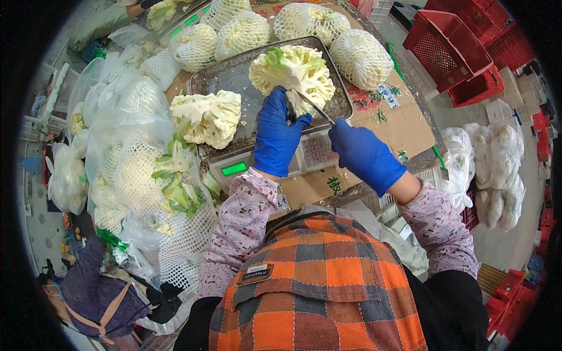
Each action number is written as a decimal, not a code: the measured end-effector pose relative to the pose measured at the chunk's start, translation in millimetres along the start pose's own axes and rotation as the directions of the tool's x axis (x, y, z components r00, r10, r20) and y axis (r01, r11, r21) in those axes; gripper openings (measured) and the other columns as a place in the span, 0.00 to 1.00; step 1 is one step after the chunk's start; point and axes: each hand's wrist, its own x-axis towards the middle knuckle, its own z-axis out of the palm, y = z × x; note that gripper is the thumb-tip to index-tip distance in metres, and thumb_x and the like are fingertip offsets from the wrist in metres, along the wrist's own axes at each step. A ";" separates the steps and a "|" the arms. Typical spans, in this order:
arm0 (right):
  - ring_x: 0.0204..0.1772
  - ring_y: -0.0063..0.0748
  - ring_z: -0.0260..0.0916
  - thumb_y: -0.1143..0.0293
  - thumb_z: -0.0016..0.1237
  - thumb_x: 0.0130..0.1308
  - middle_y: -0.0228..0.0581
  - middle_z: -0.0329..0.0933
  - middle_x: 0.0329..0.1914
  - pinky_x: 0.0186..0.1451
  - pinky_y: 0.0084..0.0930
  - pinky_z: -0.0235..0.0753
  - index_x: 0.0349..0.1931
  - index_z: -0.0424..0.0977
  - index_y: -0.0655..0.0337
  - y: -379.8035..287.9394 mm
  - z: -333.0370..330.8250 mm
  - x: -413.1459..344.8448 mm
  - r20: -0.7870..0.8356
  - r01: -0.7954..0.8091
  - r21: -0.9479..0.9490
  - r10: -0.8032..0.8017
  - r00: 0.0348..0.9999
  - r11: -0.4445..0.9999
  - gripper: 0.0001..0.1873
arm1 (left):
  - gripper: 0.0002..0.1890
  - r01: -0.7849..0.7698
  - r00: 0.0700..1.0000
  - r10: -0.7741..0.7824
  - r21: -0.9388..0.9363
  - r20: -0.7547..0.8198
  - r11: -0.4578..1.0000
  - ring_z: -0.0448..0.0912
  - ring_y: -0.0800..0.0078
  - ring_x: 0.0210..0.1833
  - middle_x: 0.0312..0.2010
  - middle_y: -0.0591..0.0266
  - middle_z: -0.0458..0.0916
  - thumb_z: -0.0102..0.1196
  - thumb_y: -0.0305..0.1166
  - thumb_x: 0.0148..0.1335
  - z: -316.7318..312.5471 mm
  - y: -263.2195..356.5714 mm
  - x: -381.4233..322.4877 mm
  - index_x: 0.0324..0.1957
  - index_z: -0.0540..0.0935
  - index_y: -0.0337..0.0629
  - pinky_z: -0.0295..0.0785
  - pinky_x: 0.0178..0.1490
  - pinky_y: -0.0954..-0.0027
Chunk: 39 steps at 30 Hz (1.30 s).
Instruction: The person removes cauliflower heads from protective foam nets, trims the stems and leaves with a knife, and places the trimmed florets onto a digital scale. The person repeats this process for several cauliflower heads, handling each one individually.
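My left hand [277, 134], in a blue glove, grips a cauliflower head [307, 72] from below, its cut stem side turned up. In my right hand [366, 151], also gloved in blue, is a knife [317, 107]; the blade points up and left against the stem. Part of the blade's tip is hidden at the stem. Under the cauliflower lies the metal pan of a weighing scale [228, 77], with a lit green display [234, 168] and a keypad [319, 150]. A second cut cauliflower piece [208, 118] rests at the pan's left edge.
Several cauliflowers in white foam nets [362, 59] surround the pan's far side. Trimmed leaves [180, 184] and a plastic bag of netted cauliflowers [131, 123] lie left. Cardboard [386, 123] covers the table right. Red crates [448, 48] stand beyond; another person [101, 294] is at lower left.
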 end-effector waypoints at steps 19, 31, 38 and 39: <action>0.52 0.45 0.76 0.57 0.60 0.61 0.48 0.76 0.53 0.54 0.34 0.74 0.61 0.70 0.54 -14.5 -26.5 107.9 -0.396 0.414 -0.156 -0.440 0.806 0.897 0.29 | 0.16 0.013 1.000 -0.013 -0.006 -0.009 1.000 0.78 0.58 0.33 0.34 0.52 0.78 0.64 0.38 0.58 -12.5 34.6 26.2 0.42 0.77 0.41 0.72 0.38 0.61; 0.40 0.40 0.80 0.46 0.56 0.60 0.48 0.82 0.42 0.47 0.33 0.77 0.56 0.75 0.57 19.5 -41.3 136.9 -0.159 -0.034 0.201 0.067 0.985 0.979 0.30 | 0.18 0.147 0.985 -0.125 0.191 -0.123 0.971 0.74 0.61 0.30 0.30 0.54 0.76 0.59 0.32 0.62 -46.1 46.6 -1.5 0.53 0.78 0.37 0.71 0.38 0.64; 0.43 0.44 0.80 0.49 0.52 0.65 0.49 0.82 0.44 0.46 0.33 0.76 0.56 0.75 0.55 -5.0 -40.8 117.8 -0.309 -0.010 0.195 0.071 0.949 0.981 0.25 | 0.17 0.161 0.985 -0.155 0.068 -0.078 0.985 0.76 0.75 0.29 0.33 0.57 0.78 0.61 0.29 0.61 -77.3 65.6 -34.9 0.52 0.79 0.34 0.72 0.35 0.72; 0.45 0.41 0.80 0.55 0.50 0.69 0.47 0.82 0.45 0.48 0.31 0.76 0.54 0.76 0.59 -12.0 -39.6 110.4 -0.394 0.091 0.315 0.043 0.918 0.945 0.21 | 0.17 0.167 0.984 -0.165 0.021 -0.073 0.986 0.76 0.76 0.29 0.33 0.58 0.79 0.61 0.28 0.61 -84.0 66.2 -43.1 0.52 0.79 0.34 0.72 0.35 0.73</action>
